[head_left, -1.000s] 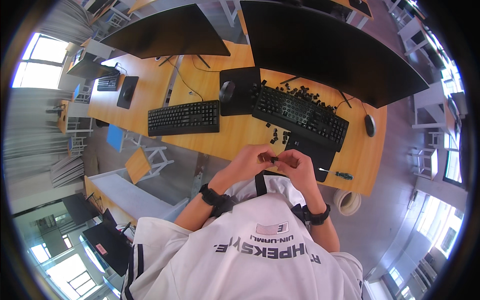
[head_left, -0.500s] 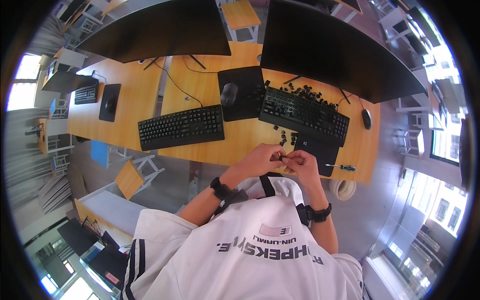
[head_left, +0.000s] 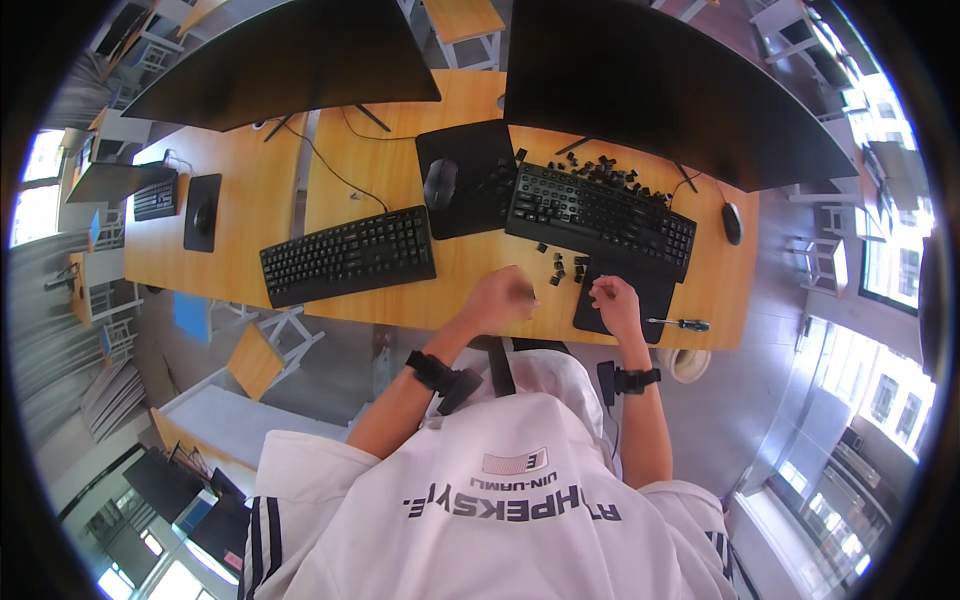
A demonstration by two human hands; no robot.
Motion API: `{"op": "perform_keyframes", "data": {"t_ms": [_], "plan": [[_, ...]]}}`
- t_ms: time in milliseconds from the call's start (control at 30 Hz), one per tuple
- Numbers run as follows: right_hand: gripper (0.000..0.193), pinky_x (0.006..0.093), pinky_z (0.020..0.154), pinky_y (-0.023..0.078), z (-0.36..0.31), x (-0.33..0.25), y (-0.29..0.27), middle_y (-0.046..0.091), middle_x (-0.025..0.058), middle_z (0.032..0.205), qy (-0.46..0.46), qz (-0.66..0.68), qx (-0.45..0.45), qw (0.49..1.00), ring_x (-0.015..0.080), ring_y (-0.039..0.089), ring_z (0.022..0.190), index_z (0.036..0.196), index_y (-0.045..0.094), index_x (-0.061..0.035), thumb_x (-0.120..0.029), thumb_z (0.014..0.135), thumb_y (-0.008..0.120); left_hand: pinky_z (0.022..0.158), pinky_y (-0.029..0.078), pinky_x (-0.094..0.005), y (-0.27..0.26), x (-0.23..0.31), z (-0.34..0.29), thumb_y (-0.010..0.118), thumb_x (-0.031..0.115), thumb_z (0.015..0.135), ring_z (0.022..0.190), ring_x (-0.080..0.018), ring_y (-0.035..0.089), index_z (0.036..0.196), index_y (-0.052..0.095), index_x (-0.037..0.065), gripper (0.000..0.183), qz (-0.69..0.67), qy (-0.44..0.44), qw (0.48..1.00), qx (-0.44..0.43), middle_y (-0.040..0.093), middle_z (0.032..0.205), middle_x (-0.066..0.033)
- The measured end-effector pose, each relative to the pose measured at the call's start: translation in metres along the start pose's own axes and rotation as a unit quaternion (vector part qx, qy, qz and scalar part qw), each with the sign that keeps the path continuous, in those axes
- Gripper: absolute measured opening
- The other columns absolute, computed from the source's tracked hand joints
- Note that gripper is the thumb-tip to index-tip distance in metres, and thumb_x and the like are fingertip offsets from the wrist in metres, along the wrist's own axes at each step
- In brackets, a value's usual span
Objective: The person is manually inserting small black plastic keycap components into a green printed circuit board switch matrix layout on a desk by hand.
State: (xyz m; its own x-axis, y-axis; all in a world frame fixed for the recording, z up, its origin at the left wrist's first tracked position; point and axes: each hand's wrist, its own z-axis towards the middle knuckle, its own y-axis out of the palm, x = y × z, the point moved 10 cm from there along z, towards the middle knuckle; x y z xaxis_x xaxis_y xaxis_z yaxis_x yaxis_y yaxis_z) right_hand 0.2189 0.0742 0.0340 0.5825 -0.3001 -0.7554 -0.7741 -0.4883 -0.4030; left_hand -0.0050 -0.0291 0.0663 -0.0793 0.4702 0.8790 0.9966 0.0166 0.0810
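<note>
My left hand is smeared by motion over the desk's front edge. Its fingers look closed around a small dark keycap. Over the black pad to the right, my right hand is pinched; whatever lies between its fingertips is too small to make out. Several loose black keycaps lie on the desk just beyond the hands. Farther back, a black keyboard has a part where caps look absent, and a heap of black keycaps sits along its far edge.
A screwdriver lies right of the small black pad. Left stands a second keyboard; a mouse rests on a mouse pad. Another mouse is at the right edge. Two large monitors stand behind.
My hands, earlier together at a small dark thing, have parted. The left has moved left, and the right has lifted away over the black pad. The whole view has shifted slightly.
</note>
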Motion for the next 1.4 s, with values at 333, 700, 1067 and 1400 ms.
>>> {"op": "perform_keyframes", "data": {"t_ms": [333,700,1067,1400], "plan": [[0.025,0.0401,0.075,0.053,0.039,-0.037,0.039,0.064,0.0095,0.103,-0.205,-0.227,0.035,0.952,0.0309,0.066,0.091,0.109,0.064,-0.0091,-0.019,0.086,0.067,0.067,0.055,-0.0307,0.002,-0.022,0.008,0.065,0.006,0.091,0.075,-0.0191,0.069,0.098,0.055,-0.002,0.014,-0.067,-0.059,0.995,0.050,0.069,0.089,-0.0116],[0.027,0.0380,0.064,0.055,0.057,-0.035,0.083,0.060,0.0101,0.099,-0.246,-0.416,0.024,0.875,0.0272,0.068,0.081,0.100,0.059,-0.0085,-0.030,0.087,0.068,0.067,0.055,-0.0288,0.014,-0.022,0.007,0.063,0.006,0.092,0.076,-0.0201,0.071,0.102,0.053,-0.002,0.016,-0.131,-0.098,0.984,0.070,0.069,0.088,-0.0130],[0.016,0.0407,0.067,0.054,0.066,-0.017,0.085,0.062,0.0087,0.093,-0.227,-0.444,0.026,0.866,0.0287,0.067,0.080,0.096,0.059,-0.0082,-0.021,0.087,0.062,0.067,0.056,-0.0287,0.017,-0.035,0.014,0.063,0.004,0.089,0.075,-0.0212,0.071,0.104,0.053,-0.002,0.018,-0.165,-0.113,0.975,0.093,0.068,0.088,-0.0130],[0.011,0.0385,0.067,0.055,0.063,-0.018,0.078,0.062,0.0083,0.093,-0.233,-0.436,0.038,0.868,0.0272,0.068,0.082,0.096,0.059,-0.0082,-0.015,0.088,0.057,0.066,0.056,-0.0283,0.019,-0.035,0.015,0.064,0.005,0.089,0.073,-0.0198,0.070,0.100,0.054,-0.001,0.016,-0.166,-0.110,0.974,0.105,0.066,0.083,-0.0103]]}}
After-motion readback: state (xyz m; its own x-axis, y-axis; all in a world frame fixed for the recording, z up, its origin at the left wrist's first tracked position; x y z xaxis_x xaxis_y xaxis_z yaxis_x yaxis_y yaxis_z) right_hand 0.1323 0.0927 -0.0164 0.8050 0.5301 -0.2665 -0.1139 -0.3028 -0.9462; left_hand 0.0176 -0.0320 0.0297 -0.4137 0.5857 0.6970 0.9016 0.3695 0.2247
